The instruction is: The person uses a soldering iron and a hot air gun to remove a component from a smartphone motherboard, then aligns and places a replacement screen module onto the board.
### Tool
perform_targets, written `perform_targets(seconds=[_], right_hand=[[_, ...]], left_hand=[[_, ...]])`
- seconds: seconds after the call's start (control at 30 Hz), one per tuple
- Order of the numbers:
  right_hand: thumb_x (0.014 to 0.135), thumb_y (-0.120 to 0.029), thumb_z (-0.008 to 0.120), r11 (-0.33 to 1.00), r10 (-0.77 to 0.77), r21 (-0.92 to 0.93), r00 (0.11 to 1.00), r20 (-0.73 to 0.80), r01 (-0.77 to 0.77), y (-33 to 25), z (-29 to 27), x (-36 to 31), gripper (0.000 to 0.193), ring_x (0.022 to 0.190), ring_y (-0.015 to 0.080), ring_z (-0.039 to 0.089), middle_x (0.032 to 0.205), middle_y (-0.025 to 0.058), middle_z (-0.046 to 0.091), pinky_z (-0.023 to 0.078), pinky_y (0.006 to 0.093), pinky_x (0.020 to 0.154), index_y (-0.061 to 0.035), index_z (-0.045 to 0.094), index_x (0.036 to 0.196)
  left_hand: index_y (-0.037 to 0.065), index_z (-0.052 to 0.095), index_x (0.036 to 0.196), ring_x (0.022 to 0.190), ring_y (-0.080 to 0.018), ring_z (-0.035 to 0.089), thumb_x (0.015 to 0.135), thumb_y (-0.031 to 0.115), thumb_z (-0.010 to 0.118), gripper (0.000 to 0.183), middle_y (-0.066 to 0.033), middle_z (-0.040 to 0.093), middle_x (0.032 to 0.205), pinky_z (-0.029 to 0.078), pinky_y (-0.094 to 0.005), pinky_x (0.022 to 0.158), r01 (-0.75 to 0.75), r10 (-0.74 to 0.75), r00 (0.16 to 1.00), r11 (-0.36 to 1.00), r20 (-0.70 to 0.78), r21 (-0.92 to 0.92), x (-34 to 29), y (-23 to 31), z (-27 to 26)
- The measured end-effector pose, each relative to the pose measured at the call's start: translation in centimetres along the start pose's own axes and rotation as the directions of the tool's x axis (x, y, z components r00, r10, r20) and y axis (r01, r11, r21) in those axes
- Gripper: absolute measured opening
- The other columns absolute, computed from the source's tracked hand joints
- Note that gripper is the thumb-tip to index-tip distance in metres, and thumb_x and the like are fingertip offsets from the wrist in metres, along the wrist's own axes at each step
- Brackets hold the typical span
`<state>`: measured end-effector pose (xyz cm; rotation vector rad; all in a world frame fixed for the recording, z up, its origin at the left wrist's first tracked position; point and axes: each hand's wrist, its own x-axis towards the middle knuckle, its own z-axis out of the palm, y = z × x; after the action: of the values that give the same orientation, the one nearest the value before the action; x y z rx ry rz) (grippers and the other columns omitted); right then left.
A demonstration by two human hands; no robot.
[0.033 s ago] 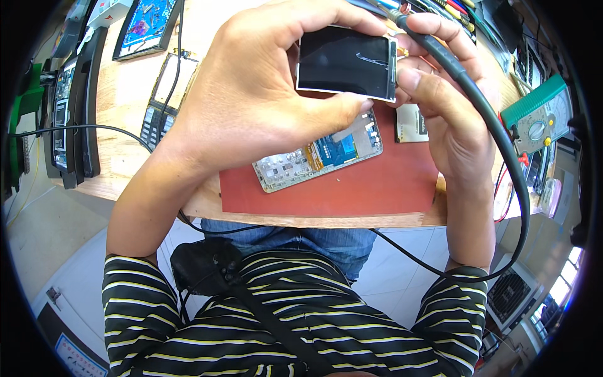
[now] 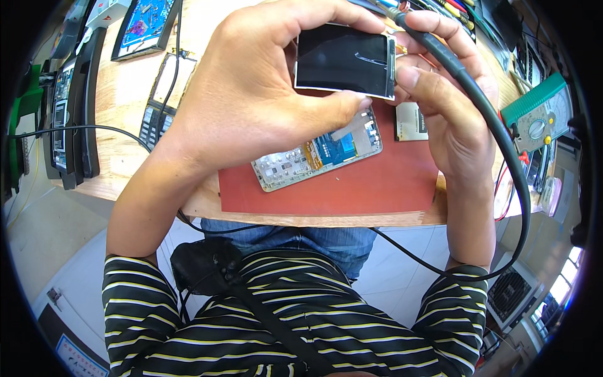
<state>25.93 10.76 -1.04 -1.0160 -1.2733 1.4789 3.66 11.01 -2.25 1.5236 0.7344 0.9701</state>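
Observation:
My left hand [image 2: 245, 94] is curved round a small black display screen [image 2: 342, 60], its thumb on the near edge and its fingertips on the far edge. A pale, bent streak shows on the glass. My right hand [image 2: 461, 107] is closed at the screen's right end, thumb and bent fingers by a small golden ribbon [image 2: 402, 49]. Across those fingers runs a thick black cable [image 2: 449, 60], leading to a handle at the top whose tip I cannot make out. Below the screen, an opened phone [image 2: 326, 154] lies with its board exposed, partly covered by my left hand.
A red-brown mat [image 2: 352, 195] covers the wooden bench's front. A flat battery [image 2: 411, 122] lies on it. Phone parts [image 2: 160, 100] and a blue circuit board [image 2: 147, 25] are at left, a green-cased multimeter [image 2: 537, 119] at right. Thin black cords cross the bench and my lap.

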Motion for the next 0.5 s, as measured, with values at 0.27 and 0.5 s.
perform_targets(seconds=[0.27,0.5], right_hand=[[0.085,0.004,0.074,0.990,0.073,0.122,0.996,-0.057,-0.066,-0.1,0.4,-0.3,0.051,0.091,0.0186,0.072,0.110,0.0171,0.068,0.060,0.0298,0.080,0.0012,0.052,0.131],[0.085,0.001,0.074,0.986,0.031,0.166,0.999,0.029,-0.036,0.5,-0.7,-0.3,0.052,0.097,0.0195,0.070,0.114,0.0182,0.067,0.059,0.0312,0.082,0.0007,0.052,0.132]], left_hand=[[-0.007,0.061,0.132,0.114,-0.0172,0.065,0.080,-0.002,0.081,0.056,-0.0145,0.067,0.124,0.053,-0.0308,0.100,-0.158,0.148,0.987,0.961,0.062,0.226,-0.1,0.2,-0.8],[-0.009,0.058,0.134,0.115,-0.0158,0.064,0.080,-0.003,0.080,0.058,-0.0139,0.067,0.126,0.054,-0.0296,0.098,-0.113,0.077,0.992,0.894,0.101,0.433,0.2,0.3,-0.7]])
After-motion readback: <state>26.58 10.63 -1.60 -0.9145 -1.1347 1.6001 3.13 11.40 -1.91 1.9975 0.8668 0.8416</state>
